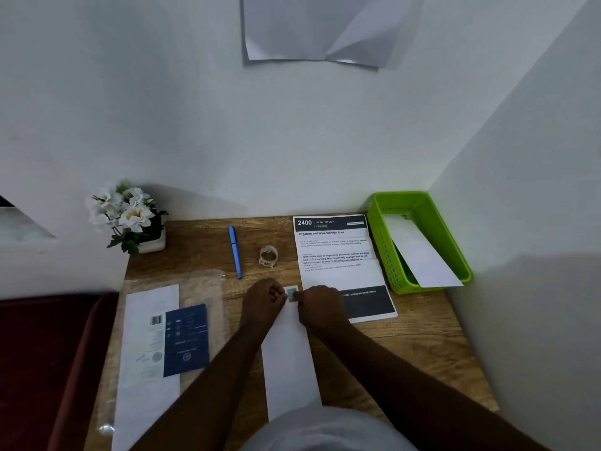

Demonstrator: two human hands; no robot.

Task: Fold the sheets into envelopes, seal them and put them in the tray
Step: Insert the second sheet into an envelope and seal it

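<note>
Where hands (292, 301) meet, envelope (289, 359) top

Two envelopes (291, 359), one tray (390, 252), one pen (234, 251)

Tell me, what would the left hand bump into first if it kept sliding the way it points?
The left hand points up the desk and slightly right. Past the stamp it pinches, the tape roll probably comes first, though depth is hard to judge.

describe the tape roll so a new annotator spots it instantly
Start at the green tray in the desk's far right corner, then move left across the printed sheet. The tape roll stands just left of it, right of the blue pen. It is the only small, pale ring on the wood.
</note>
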